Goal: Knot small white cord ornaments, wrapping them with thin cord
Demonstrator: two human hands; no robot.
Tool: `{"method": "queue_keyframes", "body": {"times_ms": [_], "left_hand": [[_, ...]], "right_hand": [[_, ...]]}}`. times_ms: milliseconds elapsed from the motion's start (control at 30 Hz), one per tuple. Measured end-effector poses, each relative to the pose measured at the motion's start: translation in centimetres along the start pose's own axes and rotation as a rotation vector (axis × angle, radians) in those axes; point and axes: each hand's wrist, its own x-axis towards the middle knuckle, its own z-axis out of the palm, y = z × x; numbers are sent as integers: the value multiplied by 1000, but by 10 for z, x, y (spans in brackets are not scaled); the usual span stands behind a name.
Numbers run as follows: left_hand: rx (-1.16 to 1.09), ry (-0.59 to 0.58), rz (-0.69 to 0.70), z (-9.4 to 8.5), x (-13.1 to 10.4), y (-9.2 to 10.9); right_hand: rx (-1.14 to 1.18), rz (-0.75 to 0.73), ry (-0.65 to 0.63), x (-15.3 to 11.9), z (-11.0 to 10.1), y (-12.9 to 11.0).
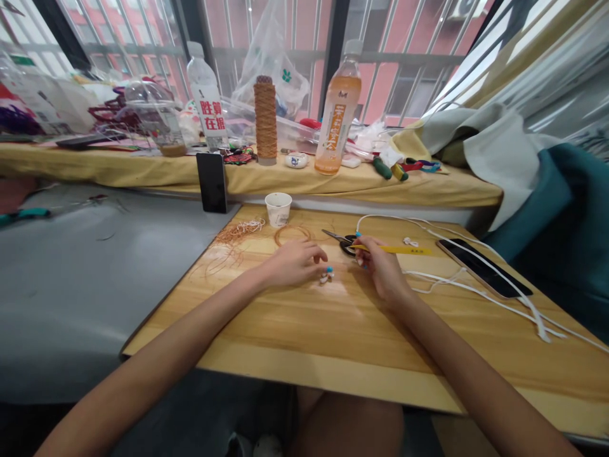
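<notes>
My left hand (295, 263) rests low over the board with its fingers bent. Their tips are at a small white knotted piece (326, 278), which they seem to pinch against the wood; the contact is partly hidden. Bright blue shows at the fingertips of both hands. My right hand (380, 266) is closed around slim yellow tweezers (404, 250) with dark print, their narrow tip pointing left. Black-handled scissors (348, 245) lie open just beyond that hand. A white cord (428, 275) runs along the board to its right.
The wooden board (285, 330) carries a paper cup (278, 209), a coil of brown thread (292, 236), loose thread (233, 238) and a phone (485, 268). Another phone (212, 183) leans against the ledge. Behind stand a thread spool (265, 120), an orange drink bottle (337, 114) and a clear bottle (207, 95).
</notes>
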Motion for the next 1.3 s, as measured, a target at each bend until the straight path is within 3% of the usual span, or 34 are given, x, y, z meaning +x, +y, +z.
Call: {"method": "queue_keyframes", "body": {"times_ms": [233, 500, 633, 1067, 1300], "left_hand": [[-169, -101, 203, 0, 0, -1], [-14, -60, 112, 11, -2, -3], [-35, -63, 103, 12, 0, -8], [-67, -33, 98, 13, 0, -8], [-27, -11, 150, 14, -2, -8]], "right_hand": [[-42, -84, -61, -7, 1, -9], [-314, -81, -265, -15, 7, -4], [-444, -76, -267, -17, 11, 3], [-425, -74, -344, -21, 13, 8], [-465, -128, -324, -26, 16, 7]]}}
